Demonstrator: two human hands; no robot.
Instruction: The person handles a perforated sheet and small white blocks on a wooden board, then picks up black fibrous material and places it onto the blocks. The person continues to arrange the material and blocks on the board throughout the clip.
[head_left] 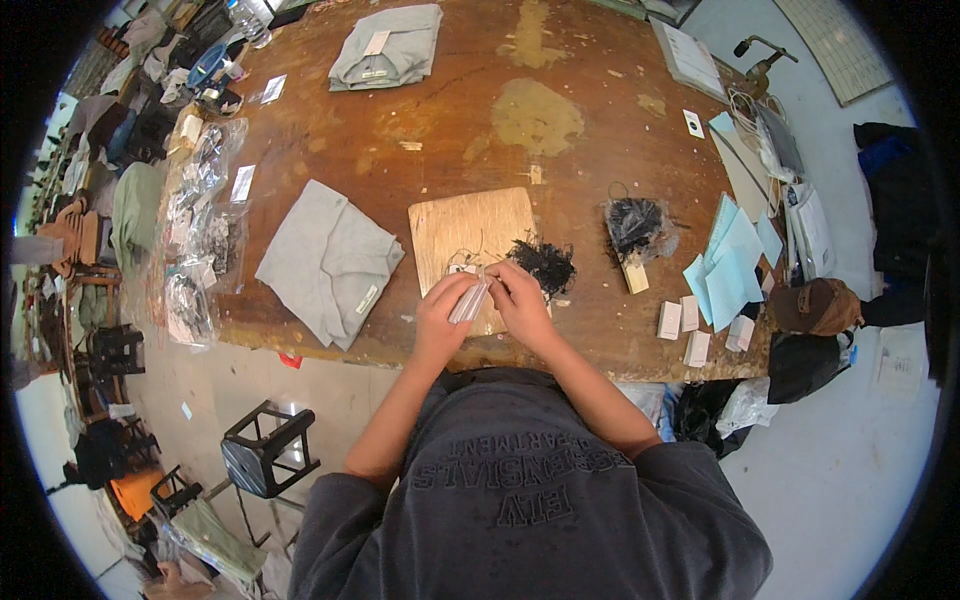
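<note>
Close in front of my body, my left hand [444, 312] is closed around a small pale stack of what look like tags [470, 303]. My right hand [520, 307] pinches at the upper end of the same stack; what exactly its fingertips grip is too small to make out. Under both hands lies a light wooden board [470, 215], with thin dark strings on it. A tangled bundle of black tag strings [543, 267] rests by the board's right edge, just beyond my right hand. Left of the board is a folded grey garment [325, 255] with a small pale label.
Another folded grey garment [385, 50] lies at the far side. Clear bags [205, 230] line the table's left edge. To the right are a bag of black strings [636, 228], several small white stacks [697, 348], light blue papers [728, 270] and a brown cap [815, 305]. A black stool [268, 450] stands lower left.
</note>
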